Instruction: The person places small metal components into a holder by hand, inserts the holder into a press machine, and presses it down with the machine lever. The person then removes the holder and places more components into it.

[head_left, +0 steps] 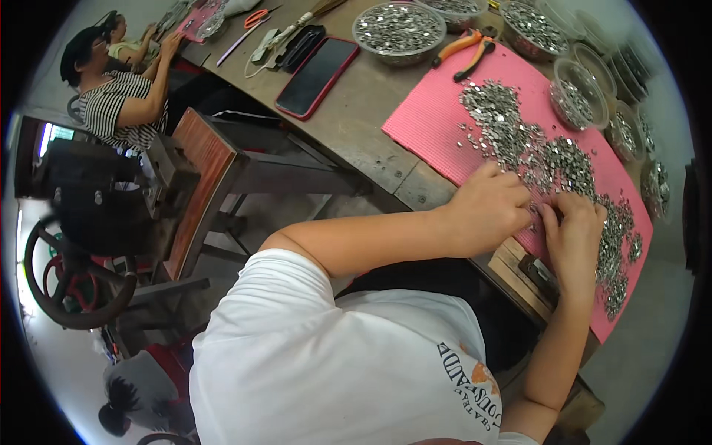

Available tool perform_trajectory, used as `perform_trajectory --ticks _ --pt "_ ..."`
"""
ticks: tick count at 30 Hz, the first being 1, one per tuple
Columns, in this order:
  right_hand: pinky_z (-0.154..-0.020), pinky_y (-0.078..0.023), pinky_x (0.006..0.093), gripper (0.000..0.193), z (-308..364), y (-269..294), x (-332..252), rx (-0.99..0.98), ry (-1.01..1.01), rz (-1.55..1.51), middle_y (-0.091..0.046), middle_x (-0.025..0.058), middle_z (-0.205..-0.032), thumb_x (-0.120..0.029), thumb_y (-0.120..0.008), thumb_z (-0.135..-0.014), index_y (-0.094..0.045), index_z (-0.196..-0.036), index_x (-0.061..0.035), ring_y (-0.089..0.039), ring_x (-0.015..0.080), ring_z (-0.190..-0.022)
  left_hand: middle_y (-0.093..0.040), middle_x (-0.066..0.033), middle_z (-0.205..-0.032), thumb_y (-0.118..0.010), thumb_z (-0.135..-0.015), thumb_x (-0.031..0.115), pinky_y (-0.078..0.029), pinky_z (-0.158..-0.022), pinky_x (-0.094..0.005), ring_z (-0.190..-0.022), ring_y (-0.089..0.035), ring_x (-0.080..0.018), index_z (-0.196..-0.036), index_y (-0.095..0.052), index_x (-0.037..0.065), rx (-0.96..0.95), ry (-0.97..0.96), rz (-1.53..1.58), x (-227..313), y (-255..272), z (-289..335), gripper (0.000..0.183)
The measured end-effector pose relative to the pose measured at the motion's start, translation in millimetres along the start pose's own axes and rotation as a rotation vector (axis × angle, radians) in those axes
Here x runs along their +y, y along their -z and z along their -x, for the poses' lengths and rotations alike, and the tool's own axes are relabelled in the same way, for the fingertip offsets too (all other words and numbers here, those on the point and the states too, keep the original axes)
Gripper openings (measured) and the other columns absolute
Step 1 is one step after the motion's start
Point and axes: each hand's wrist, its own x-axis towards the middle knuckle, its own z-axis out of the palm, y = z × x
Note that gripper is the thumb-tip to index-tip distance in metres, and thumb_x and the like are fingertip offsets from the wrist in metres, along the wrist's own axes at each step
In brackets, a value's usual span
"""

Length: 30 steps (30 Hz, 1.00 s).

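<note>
My left hand (489, 209) is closed, its fingers curled down at the near edge of a pink textured mat (423, 122). My right hand (575, 241) is close beside it, thumb and fingers bent together in a pinch. Between the fingertips something small and shiny may show, but it is too small and covered to name. Just beyond both hands, small silvery metal pieces (495, 119) lie in loose heaps across the mat. More of them spread along the right of my right hand. Under my wrists, a dark metal block (539, 273) sits on a wooden piece (512, 265) at the table edge.
Orange-handled pliers (467, 53) lie on the mat's far corner. Plastic tubs of metal pieces (399, 31) and a smaller tub (577, 95) stand beyond and right. A red-cased phone (317, 78), scissors (256, 18) and a brush (297, 26) lie left. Other people (122, 96) sit nearby.
</note>
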Motion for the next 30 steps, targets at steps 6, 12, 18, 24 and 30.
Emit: perform_trajectory --ticks 6,12,18,24,30 --pt "-0.086 -0.041 0.0444 0.006 8 -2 0 -0.007 -0.035 0.023 -0.068 0.0131 -0.085 -0.008 -0.070 -0.087 -0.066 -0.085 -0.0036 -0.063 0.0326 -0.088 -0.060 0.0003 -0.082 -0.075 -0.076 0.019 -0.041 -0.078 -0.0385 -0.087 -0.058 -0.0204 -0.076 -0.071 0.015 -0.060 0.032 -0.060 8 5 0 0.005" --pt "-0.088 -0.041 0.0427 0.003 47 14 9 0.155 -0.124 -0.171 -0.064 0.0135 -0.094 -0.007 -0.063 -0.094 -0.062 -0.095 -0.0035 -0.061 0.0329 -0.092 -0.061 -0.0033 -0.084 -0.075 -0.074 0.018 -0.044 -0.075 -0.0423 -0.088 -0.060 -0.0251 -0.084 -0.069 0.015 -0.194 0.019 -0.114 9 13 -5 0.012" --pt "-0.086 -0.044 0.0378 0.007 114 35 20 0.207 -0.366 -0.455 -0.065 0.0118 -0.095 -0.006 -0.060 -0.097 -0.063 -0.101 -0.0021 -0.061 0.0299 -0.091 -0.061 -0.0037 -0.088 -0.073 -0.087 0.012 -0.039 -0.077 -0.0416 -0.087 -0.058 -0.0269 -0.094 -0.066 0.012 -0.206 0.061 0.085 13 26 -9 0.010" --pt "-0.083 -0.046 0.0357 0.007 144 23 12 0.326 -0.366 -0.567 -0.069 0.0092 -0.096 0.000 -0.066 -0.090 -0.066 -0.097 -0.0030 -0.065 0.0271 -0.090 -0.065 -0.0055 -0.091 -0.070 -0.087 0.006 -0.041 -0.079 -0.0393 -0.086 -0.060 -0.0279 -0.095 -0.066 0.008 -0.231 -0.001 0.335 42 9 -29 0.009" --pt "-0.085 -0.043 0.0376 0.012 145 9 8 0.402 -0.264 -0.456 -0.068 0.0066 -0.097 0.000 -0.069 -0.086 -0.067 -0.096 -0.0065 -0.064 0.0273 -0.090 -0.069 -0.0052 -0.093 -0.073 -0.084 0.003 -0.044 -0.076 -0.0369 -0.082 -0.063 -0.0260 -0.093 -0.068 0.007 -0.264 -0.040 0.374 68 -4 -33 0.011"
